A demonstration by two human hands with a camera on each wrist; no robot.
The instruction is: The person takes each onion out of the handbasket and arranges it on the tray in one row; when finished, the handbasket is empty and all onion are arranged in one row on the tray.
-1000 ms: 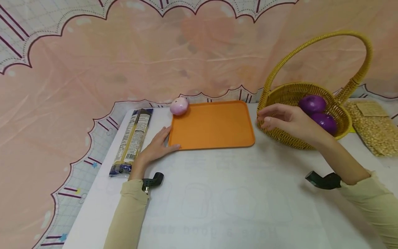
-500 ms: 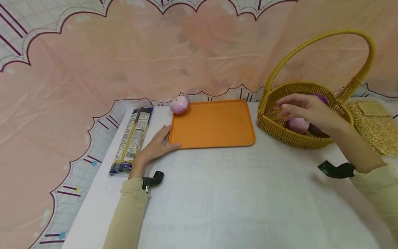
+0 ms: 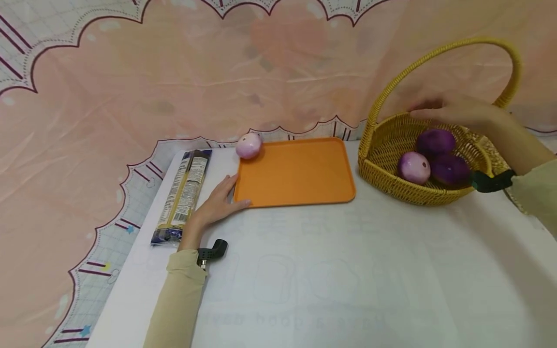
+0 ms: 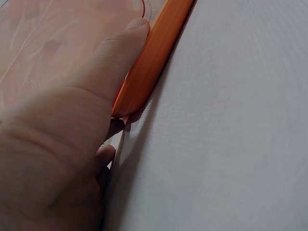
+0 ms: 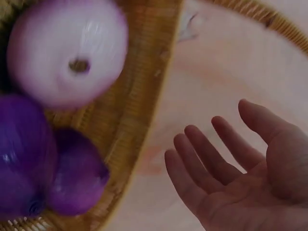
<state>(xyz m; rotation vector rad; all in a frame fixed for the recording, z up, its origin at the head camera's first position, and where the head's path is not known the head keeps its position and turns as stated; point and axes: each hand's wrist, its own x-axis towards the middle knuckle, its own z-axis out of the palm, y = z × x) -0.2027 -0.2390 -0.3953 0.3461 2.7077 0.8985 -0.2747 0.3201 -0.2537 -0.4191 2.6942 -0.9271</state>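
Head view showed the left hand (image 3: 219,203) spread at the near left corner of the tray (image 3: 298,174), thumb against its near edge. The right hand (image 3: 457,111), fingers loose and holding nothing, was by the far rim of the basket (image 3: 383,184). Three onions (image 3: 414,167) lay inside the basket, on the right; a fourth onion (image 3: 249,146) sat at the tray's far left corner.

right hand (image 3: 457,110): moved farther back | pale onion (image 3: 414,167) in basket (image 3: 387,182): uncovered
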